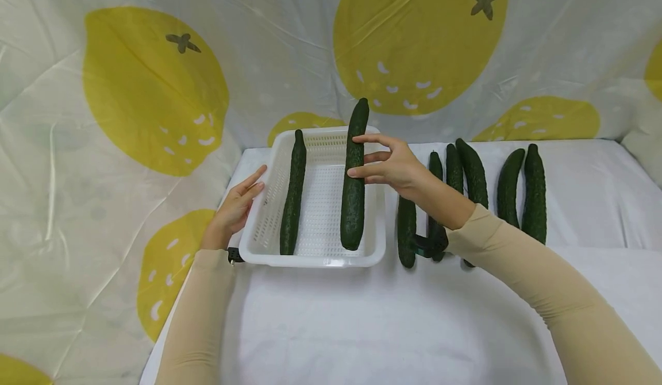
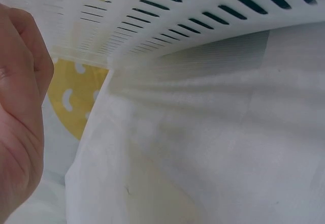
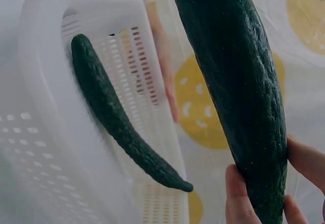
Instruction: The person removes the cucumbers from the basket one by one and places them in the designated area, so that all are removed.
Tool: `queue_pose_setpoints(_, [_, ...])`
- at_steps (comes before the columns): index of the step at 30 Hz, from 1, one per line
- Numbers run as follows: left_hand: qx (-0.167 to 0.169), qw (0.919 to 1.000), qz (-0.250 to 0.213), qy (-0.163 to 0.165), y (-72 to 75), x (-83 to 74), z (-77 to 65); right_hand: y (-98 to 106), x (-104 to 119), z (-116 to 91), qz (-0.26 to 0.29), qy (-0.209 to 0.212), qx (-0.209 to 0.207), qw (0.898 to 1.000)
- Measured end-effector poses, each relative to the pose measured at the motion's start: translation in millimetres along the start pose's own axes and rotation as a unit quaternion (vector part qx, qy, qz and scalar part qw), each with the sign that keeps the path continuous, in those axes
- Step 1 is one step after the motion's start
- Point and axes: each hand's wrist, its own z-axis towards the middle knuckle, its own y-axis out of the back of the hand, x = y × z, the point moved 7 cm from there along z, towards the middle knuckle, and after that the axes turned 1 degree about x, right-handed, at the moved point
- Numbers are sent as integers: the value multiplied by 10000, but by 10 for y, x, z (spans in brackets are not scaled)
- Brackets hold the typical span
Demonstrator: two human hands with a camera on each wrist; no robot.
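My right hand pinches a dark green cucumber between thumb and fingers, holding it lengthwise over the right part of a white perforated plastic basket. In the right wrist view, this cucumber fills much of the picture, with fingertips around its lower part. Another cucumber lies inside the basket along its left side. My left hand is against the basket's left outer side, its fingers fairly straight near the rim. The left wrist view has part of that hand beside the slotted wall.
Several more cucumbers lie side by side on the white-covered table, right of the basket; my right forearm partly covers some. A lemon-printed cloth hangs behind the table and along its left.
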Motion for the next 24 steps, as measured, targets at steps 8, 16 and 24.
queue_pose_setpoints(8, [60,10000,5,14,-12,4,18,241,14,-178,-323,60,27,9995])
queue_pose_setpoints(16, [20,10000,-16,60,-35,-24,8,470,21,-329,-491,248,71,9985])
queue_pose_setpoints(24, [23,9999,-152,54,-11,-11,9,730,43,-490,-507,341,144,9980])
